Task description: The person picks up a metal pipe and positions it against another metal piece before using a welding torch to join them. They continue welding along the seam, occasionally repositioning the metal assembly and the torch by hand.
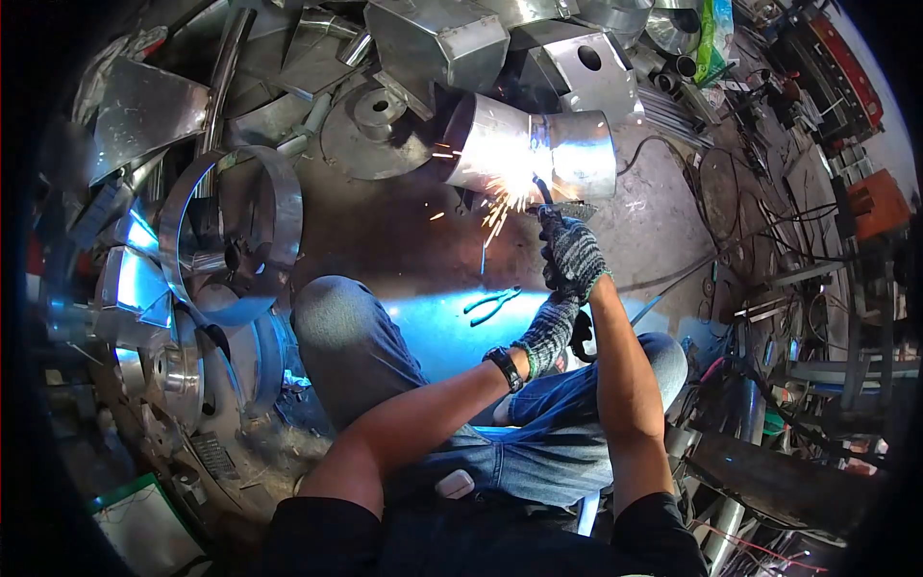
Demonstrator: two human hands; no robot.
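Observation:
Two joined metal cylinders lie on the floor ahead, with bright glare and orange sparks at their seam. The neck of a welding torch points at that seam. My right hand, in a grey knit glove, is closed around the torch handle. Just below it, my left hand, gloved too and with a watch at the wrist, is closed against the underside of my right hand and wrist; what its fingers grip is hidden. Blue-lit pliers lie on the floor left of my hands.
A large metal ring stands at the left among sheet parts. Behind the cylinders are a flanged disc and a box-shaped metal piece. Cables and metal bars lie at the right. My bent knees flank the hands.

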